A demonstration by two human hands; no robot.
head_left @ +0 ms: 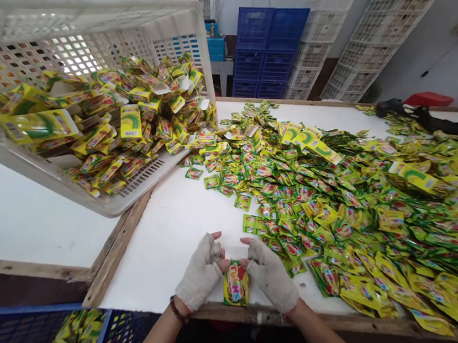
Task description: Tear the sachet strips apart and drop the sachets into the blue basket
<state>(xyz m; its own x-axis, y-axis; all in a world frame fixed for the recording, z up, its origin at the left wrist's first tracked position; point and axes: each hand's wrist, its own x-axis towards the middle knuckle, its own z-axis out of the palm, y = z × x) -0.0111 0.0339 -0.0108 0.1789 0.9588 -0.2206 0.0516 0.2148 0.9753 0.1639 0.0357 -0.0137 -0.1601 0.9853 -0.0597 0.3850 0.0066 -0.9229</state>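
Low in the middle of the view, a small green and yellow candy box (pixel 235 285) marked TWINS is at the table's front edge. White fingerless gloves cover both hands. My left hand (pixel 203 272) has its thumb against the box's upper left corner, fingers curled behind. On the other side, my right hand (pixel 269 269) pinches the upper right corner. A pale flap (pixel 235 251) shows between the hands at the box's top. Right of the hands spreads a large heap of green and yellow candy sachets (pixel 300 207), its nearest packets close to my right hand.
A tilted white basket (pixel 108 206) full of yellow boxes (pixel 130 122) stands at upper left. Blue crate (pixel 33 309) with filled boxes sits lower left. Wooden strips (pixel 117 252) edge the white table (pixel 168 223). Stacked blue crates (pixel 266 44) and white crates (pixel 386 24) line the back.
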